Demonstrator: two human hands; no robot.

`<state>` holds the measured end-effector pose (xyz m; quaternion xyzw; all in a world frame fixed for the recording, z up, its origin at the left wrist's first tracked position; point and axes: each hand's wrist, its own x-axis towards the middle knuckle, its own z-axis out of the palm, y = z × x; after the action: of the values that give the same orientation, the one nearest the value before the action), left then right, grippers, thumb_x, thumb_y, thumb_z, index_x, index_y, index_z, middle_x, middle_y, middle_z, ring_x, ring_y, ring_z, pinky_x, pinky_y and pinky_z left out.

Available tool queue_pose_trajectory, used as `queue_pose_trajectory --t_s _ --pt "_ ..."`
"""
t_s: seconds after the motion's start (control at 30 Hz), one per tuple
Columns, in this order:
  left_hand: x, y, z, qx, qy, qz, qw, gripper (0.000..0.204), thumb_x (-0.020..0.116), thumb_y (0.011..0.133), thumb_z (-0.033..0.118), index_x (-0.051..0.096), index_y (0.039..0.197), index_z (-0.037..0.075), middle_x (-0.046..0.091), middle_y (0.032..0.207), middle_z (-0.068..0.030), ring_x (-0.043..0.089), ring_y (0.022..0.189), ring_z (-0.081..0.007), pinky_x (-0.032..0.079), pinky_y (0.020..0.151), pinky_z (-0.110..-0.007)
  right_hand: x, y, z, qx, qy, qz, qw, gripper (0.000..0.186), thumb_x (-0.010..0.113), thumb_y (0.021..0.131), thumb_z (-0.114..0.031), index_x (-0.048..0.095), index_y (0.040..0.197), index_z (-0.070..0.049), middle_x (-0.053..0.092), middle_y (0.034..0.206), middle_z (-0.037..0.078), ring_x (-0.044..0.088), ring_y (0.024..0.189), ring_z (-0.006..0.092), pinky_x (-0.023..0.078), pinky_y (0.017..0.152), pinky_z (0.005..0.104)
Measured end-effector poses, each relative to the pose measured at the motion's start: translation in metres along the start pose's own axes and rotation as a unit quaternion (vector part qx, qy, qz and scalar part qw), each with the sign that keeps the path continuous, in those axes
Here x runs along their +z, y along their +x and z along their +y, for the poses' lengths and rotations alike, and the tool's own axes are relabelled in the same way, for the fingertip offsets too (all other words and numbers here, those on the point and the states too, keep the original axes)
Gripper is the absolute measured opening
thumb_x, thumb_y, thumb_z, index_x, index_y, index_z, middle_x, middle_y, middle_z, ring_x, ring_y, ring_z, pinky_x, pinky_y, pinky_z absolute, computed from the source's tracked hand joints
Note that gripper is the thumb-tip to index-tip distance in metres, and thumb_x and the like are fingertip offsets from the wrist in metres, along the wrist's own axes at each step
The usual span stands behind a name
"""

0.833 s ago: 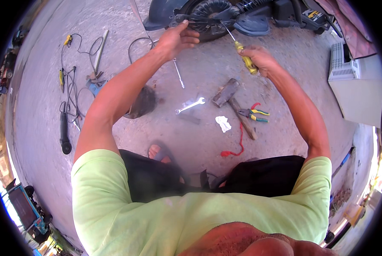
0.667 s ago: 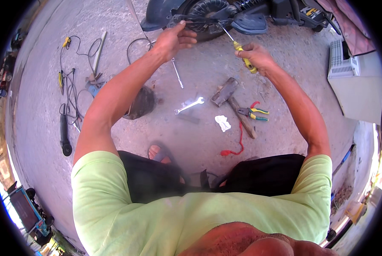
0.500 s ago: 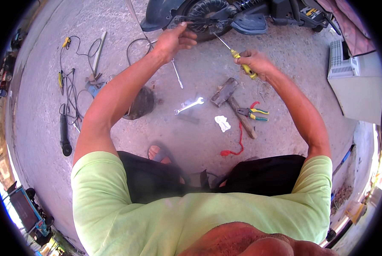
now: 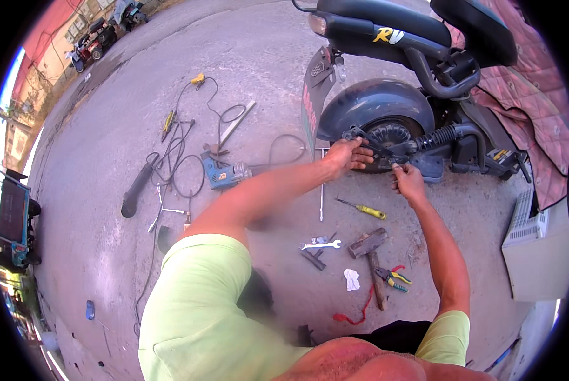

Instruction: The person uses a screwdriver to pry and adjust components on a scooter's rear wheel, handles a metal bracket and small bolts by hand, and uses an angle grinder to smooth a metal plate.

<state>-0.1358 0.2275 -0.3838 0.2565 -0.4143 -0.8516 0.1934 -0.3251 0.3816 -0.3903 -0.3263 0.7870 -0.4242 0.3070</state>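
Note:
My left hand (image 4: 351,154) grips a black metal bracket (image 4: 361,134) beside the rear wheel (image 4: 387,133) of a dark scooter (image 4: 376,95), thumb raised against it and other fingers loosely bent. My right hand (image 4: 406,180) is just right of it, fingertips pinched at the lower end of the black parts near the wheel hub; what they hold is too small to make out. The shock absorber (image 4: 438,138) sits above my right hand. A yellow screwdriver (image 4: 370,210) lies on the ground below the hands, near a wrench (image 4: 319,245), a sledgehammer (image 4: 367,242) and pliers (image 4: 395,282).
A blue power drill (image 4: 224,176), tangled cables (image 4: 180,143), a long metal bar (image 4: 237,124) and a black tool (image 4: 138,187) lie left. A white casing (image 4: 532,254) and pink quilted cover (image 4: 526,140) are right. Other vehicles (image 4: 97,41) stand at the far edge.
The yellow screwdriver has left my right hand and lies on the ground. My right fingers are now up at the wheel parts. The view has tilted up, showing more of the scooter.

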Motion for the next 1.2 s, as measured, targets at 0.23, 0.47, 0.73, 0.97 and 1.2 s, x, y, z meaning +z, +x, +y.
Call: queue_pose_trajectory --t_s 0.23,0.47,0.73,0.97,1.2 --pt "0.006 0.008 -0.003 0.013 -0.016 0.003 1.0 0.033 0.04 0.108 0.031 0.048 0.123 0.003 0.064 0.115 -0.0204 0.068 0.099 -0.0294 0.054 0.077 -0.039 0.013 0.029 -0.011 -0.112 -0.191 0.163 0.961 0.035 0.063 0.095 -0.03 0.067 0.088 0.003 0.07 0.082 0.024 0.07 0.08 0.0402 0.052 0.075 0.0481" --pt "0.006 0.007 -0.002 0.011 -0.022 0.009 1.0 0.033 0.04 0.108 0.032 0.05 0.121 0.003 0.065 0.11 -0.0181 0.068 0.096 -0.0289 0.055 0.075 -0.039 0.02 0.025 -0.02 -0.085 -0.214 0.196 0.953 0.034 0.066 0.092 -0.029 0.069 0.085 0.003 0.069 0.085 0.027 0.068 0.09 0.0448 0.051 0.08 0.0501" --pt "0.002 0.013 -0.011 -0.013 -0.016 -0.01 1.0 0.036 0.045 0.107 0.034 0.05 0.124 0.003 0.065 0.111 -0.0177 0.069 0.097 -0.0292 0.056 0.075 -0.039 0.025 0.041 -0.005 -0.047 -0.138 0.196 0.97 0.034 0.067 0.09 -0.03 0.073 0.085 0.003 0.071 0.085 0.025 0.07 0.088 0.0403 0.052 0.082 0.0457" --pt "0.012 0.019 -0.023 -0.047 0.031 0.003 0.998 0.038 0.05 0.105 0.033 0.054 0.122 -0.001 0.067 0.108 -0.0175 0.071 0.092 -0.0274 0.057 0.072 -0.036 0.021 0.027 -0.025 -0.069 -0.238 0.181 0.952 0.037 0.065 0.09 -0.032 0.072 0.086 0.004 0.07 0.087 0.026 0.069 0.091 0.0428 0.051 0.082 0.0469" --pt "0.013 0.037 -0.031 -0.018 -0.021 -0.017 0.999 0.037 0.048 0.107 0.029 0.052 0.123 -0.004 0.067 0.109 -0.0193 0.071 0.093 -0.029 0.058 0.071 -0.037 0.018 0.052 0.0 -0.077 -0.159 0.168 0.97 0.033 0.068 0.09 -0.028 0.072 0.085 0.004 0.072 0.084 0.023 0.071 0.084 0.037 0.052 0.079 0.0435"
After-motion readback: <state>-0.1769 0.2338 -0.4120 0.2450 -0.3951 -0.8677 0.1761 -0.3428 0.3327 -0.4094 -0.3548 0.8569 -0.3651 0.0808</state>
